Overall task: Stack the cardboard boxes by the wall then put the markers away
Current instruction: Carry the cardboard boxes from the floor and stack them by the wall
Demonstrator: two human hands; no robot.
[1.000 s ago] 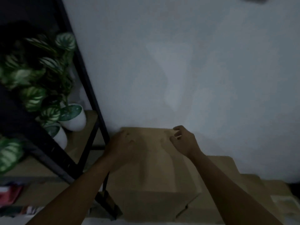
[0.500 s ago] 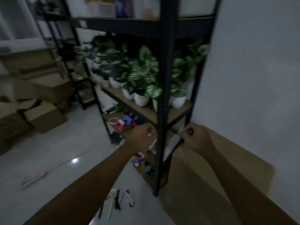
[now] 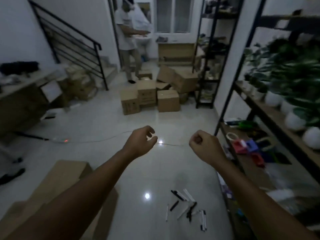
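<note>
Empty hands over the scattered markers [image 3: 187,206]
Left hand [image 3: 141,142] loosely open, right hand [image 3: 204,145] fisted — seemingly holding nothing — both raised, probably between boxes [image 3: 149,96] and markers.

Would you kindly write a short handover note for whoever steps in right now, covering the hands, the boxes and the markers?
Left hand: loosely open, empty, raised over the floor.
Right hand: closed in a fist, nothing visible in it.
Markers: scattered on the tiled floor below the hands, near the plant shelf on the right. None picked up.
Cardboard boxes: a loose, untidy pile across the room beside a dark rack; another box lies close by at lower left.
Done: nothing can be confirmed from this view.
Left: stack the remaining boxes by the wall, then gather the markers and put them away.
</note>
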